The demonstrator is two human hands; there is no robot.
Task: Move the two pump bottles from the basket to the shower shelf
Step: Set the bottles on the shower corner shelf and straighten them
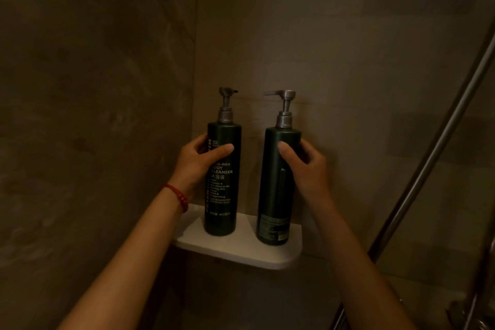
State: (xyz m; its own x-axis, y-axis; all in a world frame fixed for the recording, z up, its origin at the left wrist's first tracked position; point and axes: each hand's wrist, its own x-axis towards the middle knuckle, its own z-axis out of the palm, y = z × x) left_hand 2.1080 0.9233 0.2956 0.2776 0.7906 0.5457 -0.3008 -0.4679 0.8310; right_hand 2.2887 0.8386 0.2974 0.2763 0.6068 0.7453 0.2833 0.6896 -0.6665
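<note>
Two dark green pump bottles with silver pumps stand upright on a small white corner shelf (241,252). The left bottle (222,195) carries "BODY CLEANSER" lettering facing me, and my left hand (199,162) is wrapped around its upper body. The right bottle (273,195) shows its back label near the bottom, its spout pointing left. My right hand (305,166) grips it at the upper body, thumb across the front. A red bead bracelet sits on my left wrist. No basket is in view.
Dim beige tiled walls meet in the corner behind the shelf. A slanted metal shower rail (439,142) runs along the right side, with a dark fitting (466,308) at the lower right.
</note>
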